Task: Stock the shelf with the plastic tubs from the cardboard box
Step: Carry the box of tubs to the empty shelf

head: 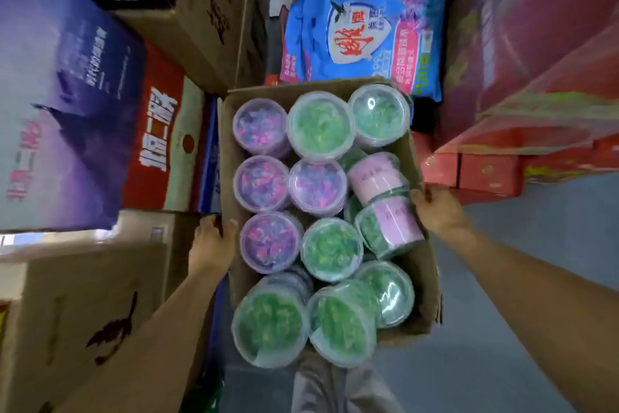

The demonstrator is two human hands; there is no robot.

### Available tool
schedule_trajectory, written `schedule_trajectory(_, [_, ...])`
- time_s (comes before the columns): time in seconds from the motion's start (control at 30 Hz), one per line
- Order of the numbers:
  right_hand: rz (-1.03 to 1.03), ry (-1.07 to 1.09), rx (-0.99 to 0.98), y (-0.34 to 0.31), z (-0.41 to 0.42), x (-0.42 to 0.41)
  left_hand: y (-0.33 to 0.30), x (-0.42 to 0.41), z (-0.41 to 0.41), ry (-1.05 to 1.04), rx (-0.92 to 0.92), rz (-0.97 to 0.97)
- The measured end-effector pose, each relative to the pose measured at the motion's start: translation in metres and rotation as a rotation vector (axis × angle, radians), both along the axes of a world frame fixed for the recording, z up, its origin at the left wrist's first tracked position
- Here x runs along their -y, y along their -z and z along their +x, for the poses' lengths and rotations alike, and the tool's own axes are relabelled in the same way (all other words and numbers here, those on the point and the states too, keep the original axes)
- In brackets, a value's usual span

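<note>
While both hands grip it, the scene reads so:
Cardboard box (234, 104): open-topped, long axis running away from the viewer, packed with plastic tubs.
Surroundings: stacked cartons (83, 295) on the left, a blue bag (361, 27) beyond the far end.
Plastic tubs (320, 126): clear-lidded; most stand lids up, green or purple-pink contents; two by the right wall lie tilted, pink labels showing.
Left hand (212, 245): curled round the left wall's rim.
Right hand (438, 211): fingers hooked over the right wall's rim.
</note>
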State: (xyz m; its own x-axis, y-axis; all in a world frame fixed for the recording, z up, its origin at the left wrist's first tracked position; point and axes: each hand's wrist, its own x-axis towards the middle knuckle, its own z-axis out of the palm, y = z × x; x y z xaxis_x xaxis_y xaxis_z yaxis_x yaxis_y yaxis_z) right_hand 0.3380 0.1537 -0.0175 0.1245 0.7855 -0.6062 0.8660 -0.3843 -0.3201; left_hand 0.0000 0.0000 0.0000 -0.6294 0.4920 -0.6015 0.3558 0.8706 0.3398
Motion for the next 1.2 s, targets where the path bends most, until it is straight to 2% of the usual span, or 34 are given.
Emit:
schedule_trajectory(0.1, [0.109,-0.021,0.035,0.019,-0.004,-0.002,0.018,-0.009,0.005,0.041,-0.096,0.009])
schedule_trajectory(0.2, [0.174,-0.116,0.154,0.026,-0.002,0.001,0.024,-0.012,0.01,0.071,-0.221,0.013])
schedule_trajectory(0.3, [0.24,-0.238,0.329,0.025,0.003,0.001,0.023,-0.016,0.008,0.135,-0.374,-0.083])
schedule_trajectory(0.4, [0.277,-0.376,0.383,0.018,0.002,-0.002,0.022,-0.018,0.004,0.262,-0.473,-0.132])
schedule_trajectory(0.5, [0.275,-0.45,0.376,0.008,0.003,-0.004,0.022,-0.015,0.001,0.292,-0.481,-0.113])
schedule_trajectory(0.73, [0.258,-0.462,0.389,-0.022,0.019,0.021,-0.011,0.01,0.01,0.306,-0.405,-0.057])
schedule_trajectory(0.87, [0.26,-0.473,0.389,-0.059,0.027,0.033,-0.048,0.021,0.02,0.32,-0.385,-0.043])
schedule_trajectory(1.2, [0.299,-0.455,0.353,-0.179,0.048,0.06,-0.151,0.048,0.036,0.355,-0.483,-0.014])
